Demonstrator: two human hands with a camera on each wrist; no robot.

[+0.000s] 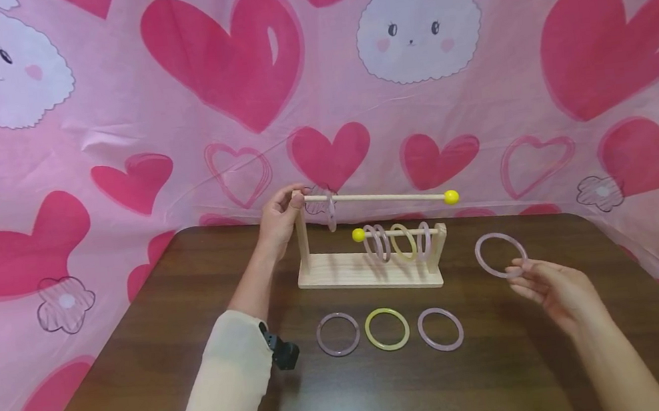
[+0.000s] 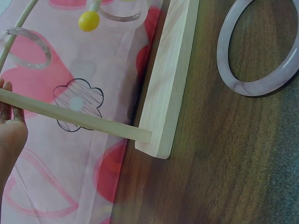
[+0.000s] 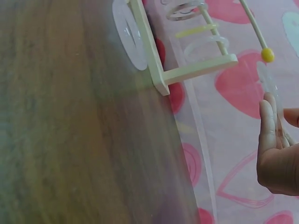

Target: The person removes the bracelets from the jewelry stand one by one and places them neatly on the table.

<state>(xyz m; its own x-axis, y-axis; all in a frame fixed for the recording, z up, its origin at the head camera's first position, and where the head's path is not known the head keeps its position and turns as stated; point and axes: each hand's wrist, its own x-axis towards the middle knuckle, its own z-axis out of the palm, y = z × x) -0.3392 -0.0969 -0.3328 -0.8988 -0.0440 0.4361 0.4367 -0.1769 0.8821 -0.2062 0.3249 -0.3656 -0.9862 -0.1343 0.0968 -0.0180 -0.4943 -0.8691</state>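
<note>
A wooden bangle stand point(image 1: 367, 274) has two rods at different heights, each tipped with a yellow ball. My left hand point(image 1: 278, 223) grips the top of its left post, fingers behind the post in the left wrist view. One translucent bangle point(image 1: 332, 213) hangs on the upper rod point(image 1: 389, 196), close to that hand. Several bangles, lilac and yellow point(image 1: 395, 245), hang on the lower rod. Out to the right of the stand, my right hand point(image 1: 558, 292) pinches a pale lilac bangle point(image 1: 498, 235) by its lower edge, above the table and apart from the rods.
Three bangles lie in a row on the brown table point(image 1: 351, 407) in front of the stand: a lilac one point(image 1: 340, 353), a yellow one point(image 1: 389, 347) and another lilac one point(image 1: 439, 310). A pink cloth point(image 1: 175, 114) with hearts and rabbits hangs behind the table.
</note>
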